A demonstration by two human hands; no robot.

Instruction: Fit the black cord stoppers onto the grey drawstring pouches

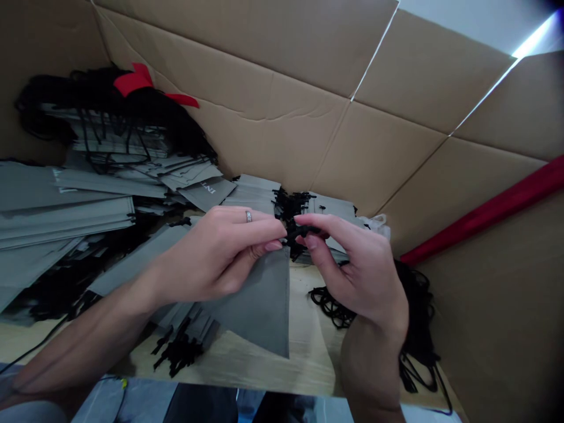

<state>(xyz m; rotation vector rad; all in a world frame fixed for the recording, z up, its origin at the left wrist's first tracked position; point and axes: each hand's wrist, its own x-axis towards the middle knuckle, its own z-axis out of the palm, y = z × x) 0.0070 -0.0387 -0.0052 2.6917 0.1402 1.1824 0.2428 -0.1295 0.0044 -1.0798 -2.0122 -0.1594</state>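
Between thumb and forefinger, my left hand [222, 249] pinches the top corner of a grey fabric drawstring pouch [264, 302], which hangs below it over the table. A ring is on one finger of this hand. Close by on the right, my right hand [359, 270] has its fingers curled together on a short black cord [304, 231] at the pouch's corner. The fingers partly hide the cord's ends. Under my left wrist lie more grey pouches [176, 314] with bunched black cord ends [178, 352].
Stacked grey pouches [66, 217] fill the left side, topped by a heap of black cords [57, 100] with a red strip [134, 81]. More pouch stacks [253, 191] stand against the cardboard wall [273, 111]. Loose black cords [416, 317] lie right on the wooden table [304, 364].
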